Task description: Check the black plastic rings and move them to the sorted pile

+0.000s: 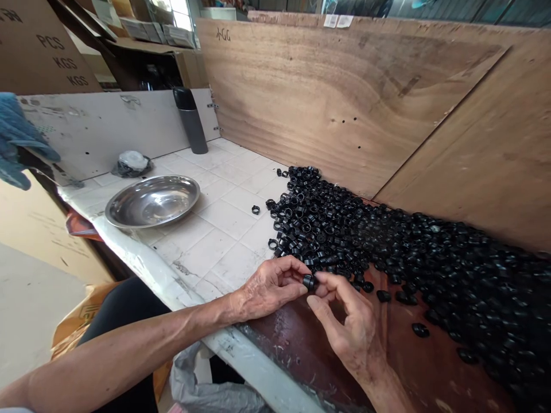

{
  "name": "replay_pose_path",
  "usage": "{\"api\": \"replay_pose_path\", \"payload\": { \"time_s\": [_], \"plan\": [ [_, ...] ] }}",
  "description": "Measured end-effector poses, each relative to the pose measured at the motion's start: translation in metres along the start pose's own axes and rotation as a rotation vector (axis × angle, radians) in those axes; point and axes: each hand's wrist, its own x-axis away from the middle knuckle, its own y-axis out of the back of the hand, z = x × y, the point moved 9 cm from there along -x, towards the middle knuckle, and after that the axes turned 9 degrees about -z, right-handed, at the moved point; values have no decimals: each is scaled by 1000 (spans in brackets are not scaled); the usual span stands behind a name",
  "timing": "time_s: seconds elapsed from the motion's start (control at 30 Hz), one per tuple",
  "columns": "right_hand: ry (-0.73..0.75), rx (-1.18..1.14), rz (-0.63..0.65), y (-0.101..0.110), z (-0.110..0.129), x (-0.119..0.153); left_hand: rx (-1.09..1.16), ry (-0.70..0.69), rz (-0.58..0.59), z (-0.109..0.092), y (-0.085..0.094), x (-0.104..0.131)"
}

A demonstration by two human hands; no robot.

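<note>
Just in front of the pile, my left hand [275, 287] pinches a small black plastic ring [309, 281] between thumb and fingers. My right hand [348, 321] meets it from the other side, its fingers curled and fingertips at the ring's right edge. Whether a second small part sits under those fingertips is hidden. Beyond both hands spreads a large heap of black plastic rings [318, 223], running into a pile of rounded black pieces [473, 281] on the right. A single loose ring [255, 210] lies apart on the white tiled surface.
A shallow steel bowl [152, 201] rests on the white tiles [224, 229] at left. Behind it stand a dark flask [190, 121] and a plastic-wrapped bundle [132, 163]. A tall plywood board [327, 97] walls the back. A blue cloth [26, 137] hangs at far left.
</note>
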Motion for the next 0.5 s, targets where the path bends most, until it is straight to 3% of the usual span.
{"api": "replay_pose_path", "payload": {
  "time_s": [0.2,0.3,0.4,0.5],
  "plan": [
    [-114,-51,27,-5,-12,4,-44,-26,24,0,-1,2],
    [-258,-142,74,-16,-27,12,-137,-75,45,-2,-2,5],
    [-542,-270,207,-38,-47,27,-384,-285,78,-14,-3,14],
    [-760,-336,426,-62,-53,50,-709,-538,155,-25,-8,34]
  ]
}}
